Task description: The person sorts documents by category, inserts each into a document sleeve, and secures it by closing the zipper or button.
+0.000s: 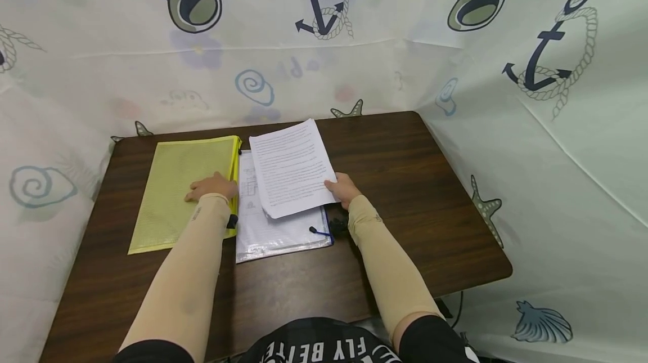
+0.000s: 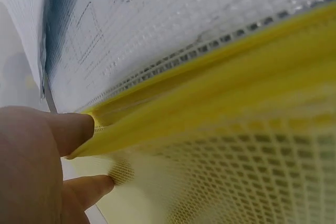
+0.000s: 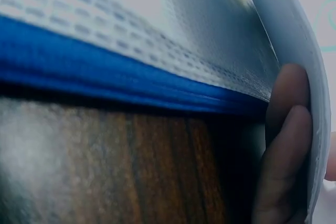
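A yellow mesh zipper pouch lies on the left of the table. My left hand is at its right edge; in the left wrist view the thumb is against the zipper side and a finger bears on the mesh, with the flap's edge between them. My right hand pinches the lower right corner of a stack of printed papers, fingers beneath. The stack is raised at a slant over a clear mesh pouch with a blue zipper, hiding much of it. A printed sheet shows inside that pouch.
The brown wooden table extends to the right of the papers. A small dark object lies beside the clear pouch, below the right hand. A patterned cloth hangs behind and around the table.
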{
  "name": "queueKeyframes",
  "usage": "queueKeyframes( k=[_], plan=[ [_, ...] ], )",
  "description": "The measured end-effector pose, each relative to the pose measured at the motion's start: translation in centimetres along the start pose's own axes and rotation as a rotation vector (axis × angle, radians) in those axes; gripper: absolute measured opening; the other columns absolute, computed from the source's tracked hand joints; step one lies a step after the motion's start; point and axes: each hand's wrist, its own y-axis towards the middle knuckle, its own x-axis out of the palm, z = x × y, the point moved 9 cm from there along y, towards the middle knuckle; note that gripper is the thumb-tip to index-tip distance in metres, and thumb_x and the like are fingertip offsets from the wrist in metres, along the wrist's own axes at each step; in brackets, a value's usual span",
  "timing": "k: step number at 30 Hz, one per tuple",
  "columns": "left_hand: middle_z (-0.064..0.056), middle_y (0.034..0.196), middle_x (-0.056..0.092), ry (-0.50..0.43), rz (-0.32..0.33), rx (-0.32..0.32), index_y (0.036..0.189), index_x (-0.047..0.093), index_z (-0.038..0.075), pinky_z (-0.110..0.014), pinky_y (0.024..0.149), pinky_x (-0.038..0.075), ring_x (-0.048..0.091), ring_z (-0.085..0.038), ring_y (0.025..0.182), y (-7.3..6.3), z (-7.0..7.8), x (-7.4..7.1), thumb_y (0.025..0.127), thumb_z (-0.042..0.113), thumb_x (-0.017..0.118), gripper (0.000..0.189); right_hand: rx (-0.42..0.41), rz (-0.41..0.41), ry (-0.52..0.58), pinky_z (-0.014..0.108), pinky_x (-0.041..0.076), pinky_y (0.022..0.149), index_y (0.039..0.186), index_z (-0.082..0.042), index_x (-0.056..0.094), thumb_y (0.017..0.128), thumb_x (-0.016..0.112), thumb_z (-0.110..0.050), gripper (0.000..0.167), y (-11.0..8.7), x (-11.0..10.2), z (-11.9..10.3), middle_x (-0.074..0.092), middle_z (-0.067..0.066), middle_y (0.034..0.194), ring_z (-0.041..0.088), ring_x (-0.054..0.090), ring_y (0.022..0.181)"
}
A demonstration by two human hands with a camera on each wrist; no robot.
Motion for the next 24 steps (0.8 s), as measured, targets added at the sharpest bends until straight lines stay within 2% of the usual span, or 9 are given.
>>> queueKeyframes(
  k=[4, 13, 24],
  plan=[
    [-0.051, 0.15, 0.017, -0.028, 0.007, -0.014, 0.16, 0.006, -0.003, -0.085, 0.1, 0.022, 0.01, -0.071, 0.139, 0.2, 0.2, 0.1, 0.096, 0.038, 0.028, 0.079, -0.001, 0.017, -0.003, 0.031, 0.052, 0.084, 0.144, 0.004, 0.049, 0.106, 0.053, -0.014, 0.042, 0.1, -0.4, 0.2, 0.064, 0.017, 0.124, 0.021, 0.063, 0.099],
    [-0.052, 0.15, 0.015, -0.057, 0.018, -0.038, 0.16, 0.005, -0.003, -0.084, 0.102, 0.02, 0.008, -0.07, 0.14, -0.9, 0.1, -0.2, 0.095, 0.033, 0.023, 0.076, -0.041, 0.033, -0.083, 0.037, 0.051, 0.092, 0.144, 0.004, 0.05, 0.105, 0.057, -0.015, 0.044, 0.2, 0.8, -0.9, 0.062, 0.017, 0.128, 0.024, 0.062, 0.104],
    [-0.051, 0.149, 0.017, -0.025, 0.012, -0.019, 0.16, 0.002, -0.002, -0.083, 0.101, 0.022, 0.01, -0.07, 0.139, -0.7, 0.1, 0.1, 0.097, 0.035, 0.021, 0.076, -0.087, 0.084, -0.119, 0.036, 0.053, 0.086, 0.138, 0.003, 0.055, 0.104, 0.058, -0.012, 0.037, 0.0, 1.1, -1.3, 0.065, 0.017, 0.122, 0.024, 0.064, 0.097]
  ],
)
